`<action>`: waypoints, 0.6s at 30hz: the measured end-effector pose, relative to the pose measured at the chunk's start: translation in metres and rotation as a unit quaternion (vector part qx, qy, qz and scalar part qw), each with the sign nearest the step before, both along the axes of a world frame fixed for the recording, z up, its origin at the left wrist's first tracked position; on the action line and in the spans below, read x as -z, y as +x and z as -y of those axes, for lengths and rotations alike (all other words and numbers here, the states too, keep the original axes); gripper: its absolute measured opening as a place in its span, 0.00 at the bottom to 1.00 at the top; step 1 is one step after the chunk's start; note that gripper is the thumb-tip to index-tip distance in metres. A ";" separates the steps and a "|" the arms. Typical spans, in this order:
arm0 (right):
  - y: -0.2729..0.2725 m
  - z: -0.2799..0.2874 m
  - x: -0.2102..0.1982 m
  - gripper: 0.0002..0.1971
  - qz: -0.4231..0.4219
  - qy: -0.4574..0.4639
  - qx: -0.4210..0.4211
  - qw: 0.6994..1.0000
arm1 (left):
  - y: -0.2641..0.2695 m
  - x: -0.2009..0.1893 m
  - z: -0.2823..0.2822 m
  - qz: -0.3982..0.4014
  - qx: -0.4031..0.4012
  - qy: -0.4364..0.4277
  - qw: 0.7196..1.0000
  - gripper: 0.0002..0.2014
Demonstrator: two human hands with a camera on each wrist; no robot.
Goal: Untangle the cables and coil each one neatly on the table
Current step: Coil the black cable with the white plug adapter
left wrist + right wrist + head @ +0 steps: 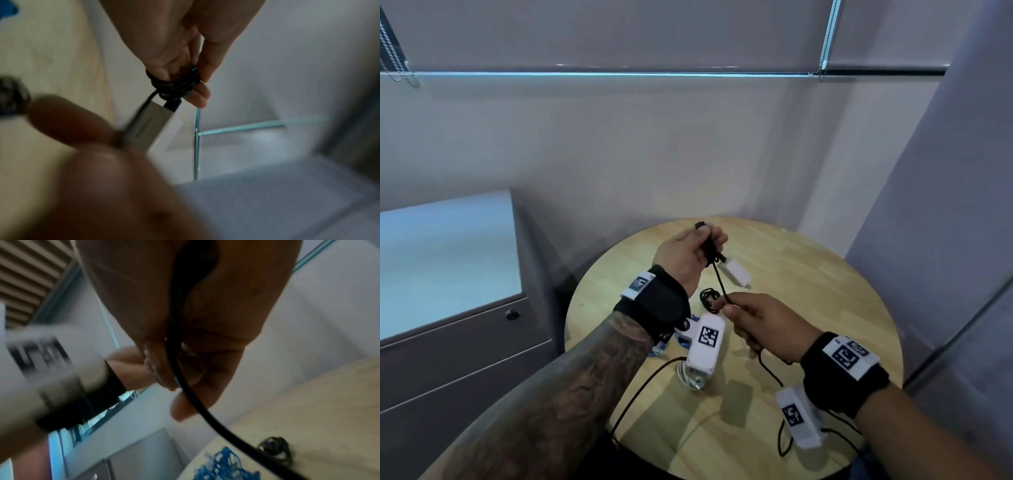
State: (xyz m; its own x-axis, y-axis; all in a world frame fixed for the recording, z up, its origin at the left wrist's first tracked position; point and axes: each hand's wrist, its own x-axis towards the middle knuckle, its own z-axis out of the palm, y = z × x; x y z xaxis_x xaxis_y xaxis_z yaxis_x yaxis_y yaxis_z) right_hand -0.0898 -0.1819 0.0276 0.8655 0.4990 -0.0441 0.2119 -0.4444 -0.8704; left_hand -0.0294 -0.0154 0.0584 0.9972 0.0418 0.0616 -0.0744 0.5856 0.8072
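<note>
above the round bench (808, 308), the left hand (688, 257) gripped black cable (719, 281) loops wound around its fingers (197, 95); right hand (760, 322) fingers pinched the strand.

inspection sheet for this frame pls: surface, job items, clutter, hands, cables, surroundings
Surface: round wooden table, pale top.
Job's things: black cable partly wound in a bundle, white adapter at its end; small black coil, blue cable and white cable on the table.
Clutter: nothing seen.
Grippers: left hand holds the wound bundle; right hand pinches the black cable's free run.
Cables: black cable's tail loops over the near table edge; whether it is tangled with others, cannot tell.
Surroundings: grey cabinet left, walls, glass strip above.
</note>
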 end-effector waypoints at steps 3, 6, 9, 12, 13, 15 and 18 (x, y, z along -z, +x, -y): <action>-0.005 0.001 -0.028 0.10 0.035 -0.027 -0.028 0.999 | -0.006 0.012 0.004 0.049 -0.035 0.223 0.973 0.06; 0.002 0.010 -0.054 0.06 0.118 -0.042 0.009 0.992 | -0.019 0.010 0.005 0.106 0.007 0.426 0.898 0.11; 0.014 0.023 -0.068 0.06 0.195 -0.063 0.052 0.977 | -0.031 0.001 0.003 0.110 0.140 0.478 0.860 0.20; 0.020 0.032 -0.072 0.06 0.191 -0.033 0.059 0.979 | -0.037 -0.011 -0.002 0.091 0.183 0.466 0.861 0.19; 0.022 0.035 -0.073 0.07 0.182 -0.021 0.063 0.981 | -0.037 -0.015 -0.006 0.073 0.181 0.437 0.878 0.19; 0.030 0.044 -0.071 0.08 0.149 0.016 0.097 0.984 | -0.034 -0.020 -0.016 0.012 0.170 0.334 0.927 0.20; 0.048 0.058 -0.057 0.09 0.087 0.086 0.143 0.982 | -0.028 -0.022 -0.029 -0.087 0.154 0.117 0.977 0.21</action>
